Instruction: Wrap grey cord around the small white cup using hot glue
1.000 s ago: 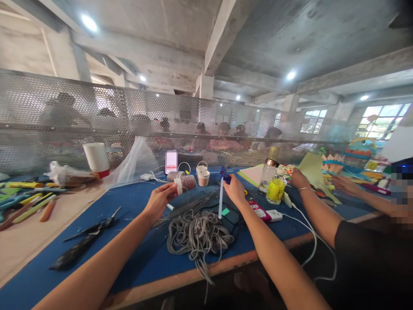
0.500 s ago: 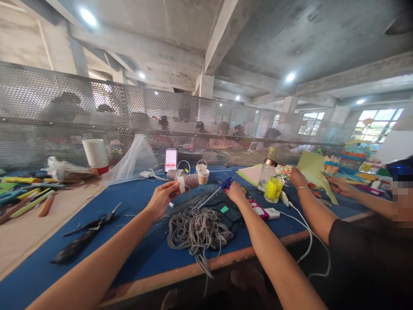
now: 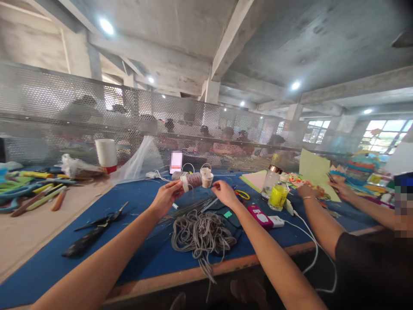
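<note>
My left hand (image 3: 167, 198) grips a paper cup wrapped in grey-pink cord (image 3: 192, 181), held on its side above the blue table; a white band shows by my fingertips. To the right of it, my right hand (image 3: 226, 194) is closed with its fingertips pinched near a small handled basket (image 3: 206, 177). Whether anything is between those fingertips, I cannot make out. Beneath both hands a loose pile of grey cord (image 3: 201, 237) lies near the table edge, with thin wires (image 3: 190, 209) behind it. Another cord-wrapped piece (image 3: 177, 175) lies behind the held cup.
Black-handled scissors (image 3: 97, 228) lie left. Stacked paper cups (image 3: 106, 155), tools (image 3: 38, 193) and a phone (image 3: 176, 162) stand farther back. On the right are yellow scissors (image 3: 242, 195), a glue bottle (image 3: 278, 196), a jar (image 3: 269, 183), a pink power bank (image 3: 260, 216) and a co-worker's hands (image 3: 308, 191).
My right hand has moved left, off the blue tool it was touching, toward the wrapped cup. My left hand keeps its hold. The view has shifted slightly; the co-worker's near hand has lowered.
</note>
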Tool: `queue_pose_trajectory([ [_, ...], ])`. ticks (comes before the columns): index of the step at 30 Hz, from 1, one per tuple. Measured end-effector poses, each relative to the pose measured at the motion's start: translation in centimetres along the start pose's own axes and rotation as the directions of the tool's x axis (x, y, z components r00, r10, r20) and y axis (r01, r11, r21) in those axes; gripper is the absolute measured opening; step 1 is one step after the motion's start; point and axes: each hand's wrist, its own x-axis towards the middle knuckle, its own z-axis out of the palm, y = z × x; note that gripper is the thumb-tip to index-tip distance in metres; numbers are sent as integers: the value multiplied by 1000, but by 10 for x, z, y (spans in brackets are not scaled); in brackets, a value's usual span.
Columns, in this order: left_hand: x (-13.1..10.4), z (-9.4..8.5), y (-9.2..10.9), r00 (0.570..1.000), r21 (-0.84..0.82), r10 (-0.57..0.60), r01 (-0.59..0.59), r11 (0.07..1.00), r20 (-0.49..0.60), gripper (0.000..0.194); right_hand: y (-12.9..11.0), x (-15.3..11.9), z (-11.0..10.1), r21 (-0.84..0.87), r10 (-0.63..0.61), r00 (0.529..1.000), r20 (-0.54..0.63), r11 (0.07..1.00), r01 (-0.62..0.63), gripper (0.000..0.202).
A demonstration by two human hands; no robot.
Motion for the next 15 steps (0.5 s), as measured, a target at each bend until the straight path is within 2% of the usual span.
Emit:
queue_pose_trajectory([
  [1,1,-1,2,1000,-9,10,-10,1000,-11,28,-11,1,8,181,-31,994,104,983,12,24],
  [3,1,-3,4,999,-25,27,-27,999,-29,29,-31,1,26,468,-71,973,219,883,-41,37],
  [5,1,-4,4,999,-34,33,-34,999,-36,30,-46,-2,41,636,-134,944,302,766,-95,47],
  [7,1,-5,3,999,-38,28,-30,999,-38,30,-54,-7,50,713,-148,932,332,686,-145,49],
  [10,2,-6,1,999,-31,19,-20,999,-39,30,-55,-13,52,759,-136,937,323,629,-170,46],
  [15,0,-3,0,1000,55,12,-10,998,-29,35,-48,-14,42,728,-146,969,197,684,-45,29],
])
